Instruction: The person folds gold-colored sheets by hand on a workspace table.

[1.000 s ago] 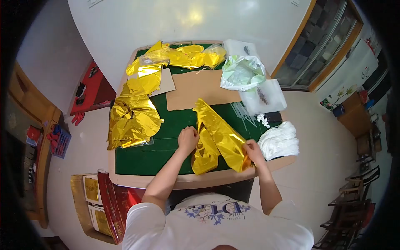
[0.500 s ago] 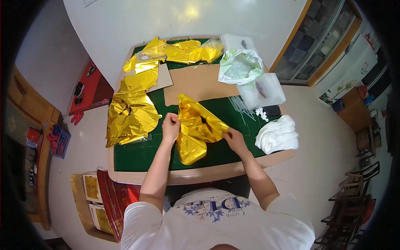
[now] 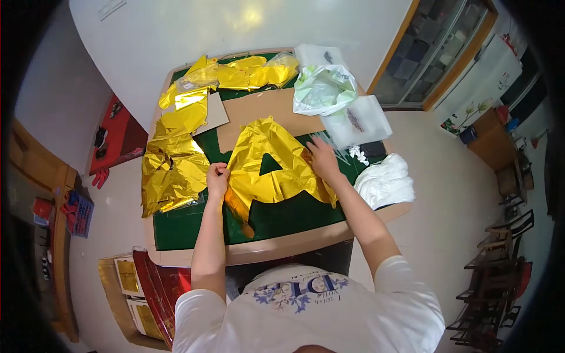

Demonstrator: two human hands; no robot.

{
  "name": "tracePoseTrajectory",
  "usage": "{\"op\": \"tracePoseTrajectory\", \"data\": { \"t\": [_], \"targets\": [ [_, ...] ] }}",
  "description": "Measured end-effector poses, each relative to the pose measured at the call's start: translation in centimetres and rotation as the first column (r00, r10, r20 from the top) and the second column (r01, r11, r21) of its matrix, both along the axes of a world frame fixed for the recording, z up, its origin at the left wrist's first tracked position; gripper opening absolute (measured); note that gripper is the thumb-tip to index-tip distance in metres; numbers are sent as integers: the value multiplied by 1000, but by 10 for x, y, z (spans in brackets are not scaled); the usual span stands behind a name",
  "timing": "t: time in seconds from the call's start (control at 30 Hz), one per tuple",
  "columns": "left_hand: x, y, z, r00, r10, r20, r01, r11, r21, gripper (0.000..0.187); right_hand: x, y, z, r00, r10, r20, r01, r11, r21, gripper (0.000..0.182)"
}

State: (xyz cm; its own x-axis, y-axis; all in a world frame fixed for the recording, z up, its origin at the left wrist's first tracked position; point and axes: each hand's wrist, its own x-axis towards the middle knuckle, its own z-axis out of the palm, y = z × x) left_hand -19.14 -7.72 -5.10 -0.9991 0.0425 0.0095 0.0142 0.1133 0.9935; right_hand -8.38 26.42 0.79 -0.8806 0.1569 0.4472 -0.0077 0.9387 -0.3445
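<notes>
A flat gold foil balloon shaped like the letter A (image 3: pixel 276 176) lies on the green table top in front of me, with a triangular hole in its middle. My left hand (image 3: pixel 218 177) is closed in a pinch on its left edge, where a strip of foil folds down. On the other side, my right hand (image 3: pixel 322 159) rests at the balloon's right edge with fingers stretched out, close to a bundle of thin clear straws (image 3: pixel 341 150). More gold foil balloons (image 3: pixel 173 162) are heaped to the left of my left hand.
Brown cardboard (image 3: pixel 253 115) lies behind the balloon. An open white-green plastic bag (image 3: pixel 325 94) stands at the back right, by clear plastic packets (image 3: pixel 368 120). A white bundle of string (image 3: pixel 385 181), a black item (image 3: pixel 372 150) and small white pieces (image 3: pixel 358 155) sit at the right.
The crumpled foil has been spread flat into an A shape. My right hand has moved up and its fingers have straightened; my left hand still pinches the left edge. The view has shifted slightly.
</notes>
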Motion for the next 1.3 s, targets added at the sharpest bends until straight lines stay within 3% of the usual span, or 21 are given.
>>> {"op": "tracePoseTrajectory", "data": {
  "t": [0.07,0.17,0.23,0.37,0.47,0.5,0.57,0.63,0.7,0.77,0.87,0.93,0.97,1.03,1.07,1.1,1.13,1.17,1.23,1.3],
  "targets": [
    [-4,-2,-3,1000,-19,11,19,1000,0,21,-12,-6,1,980,3,198,-47,975,217,39],
    [-2,-5,2,998,-41,46,40,999,7,20,-28,-3,-25,954,-139,267,88,977,194,45],
    [-1,-3,-1,996,-41,79,36,998,61,19,-24,-5,-23,946,-187,265,144,974,175,46],
    [1,0,-1,998,-66,-1,66,998,-23,18,-15,0,-26,930,-281,238,246,955,168,45],
    [3,3,11,997,-77,12,77,997,-14,18,5,-10,-6,975,-180,132,167,981,103,42],
    [2,4,14,996,-82,36,82,997,5,18,15,-15,-2,974,-180,134,167,980,105,42],
    [-2,5,13,997,-75,2,75,997,1,18,41,-27,3,977,-15,215,6,999,42,43],
    [-3,7,18,997,-66,-33,66,998,-3,18,56,-26,5,964,-28,264,29,1000,-2,42],
    [-4,7,21,994,-77,-76,71,994,-80,18,64,-13,-10,955,-153,253,171,984,-50,41],
    [-7,9,15,991,-87,-103,78,994,-82,17,70,0,-18,969,-157,192,164,986,-19,41],
    [7,12,44,990,-75,-118,48,975,-216,17,72,2,-11,956,-213,203,209,977,43,40],
    [32,20,76,852,-176,-493,-211,747,-630,25,64,-6,-3,969,-158,188,157,987,21,40],
    [38,26,76,853,-176,-492,-211,746,-632,25,60,-10,-1,979,-104,174,106,994,-3,40],
    [49,33,73,804,-390,-448,7,761,-649,35,44,-11,-8,987,-68,146,71,997,-10,39],
    [54,37,70,803,-392,-449,5,758,-652,35,38,-11,-10,992,-41,121,43,999,-8,39],
    [59,42,66,769,-494,-407,44,675,-736,38,32,-11,-11,995,-18,94,18,1000,-5,38],
    [62,45,61,728,-588,-352,77,581,-811,41,20,-11,-15,981,-14,194,7,999,39,40],
    [65,46,55,726,-590,-353,76,579,-812,41,18,-9,-20,981,-17,192,10,999,37,40],
    [70,47,47,725,-612,-317,79,530,-844,45,14,-5,-26,960,-201,196,160,965,207,41],
    [70,47,43,721,-609,-329,67,535,-842,46,18,-4,-28,968,-187,166,157,972,175,40]
  ]
}}
